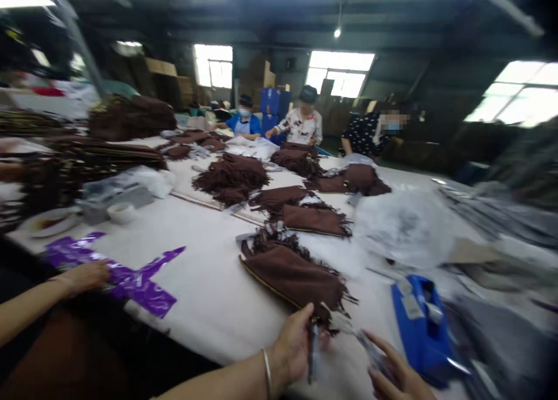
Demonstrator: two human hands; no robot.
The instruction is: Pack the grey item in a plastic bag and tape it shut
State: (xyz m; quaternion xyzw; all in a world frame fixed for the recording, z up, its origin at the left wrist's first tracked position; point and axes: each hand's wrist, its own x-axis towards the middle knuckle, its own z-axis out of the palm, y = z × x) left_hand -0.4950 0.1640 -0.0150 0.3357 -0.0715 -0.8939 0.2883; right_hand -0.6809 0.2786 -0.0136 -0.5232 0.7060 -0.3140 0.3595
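A brown fabric pouch [300,272] with a fringed edge and a gold zipper lies on the white table in front of me. My left hand [294,345], with a bangle on the wrist, is closed on the pouch's near corner. A grey strip [313,353] hangs down beside the fingers. Just right of that corner is a small whitish piece [339,320], blurred, perhaps a tag. My right hand [399,374] is closed around a slim grey item [375,353] pointing toward the pouch; blur hides what kind it is.
A blue tape dispenser [422,324] stands at the right, near clear plastic bags [401,225]. More brown pouches [314,220] lie ahead. On the left, another person's hand [89,277] touches purple plastic [143,284], near a plate [50,222] and bowl [122,213]. Several people work opposite.
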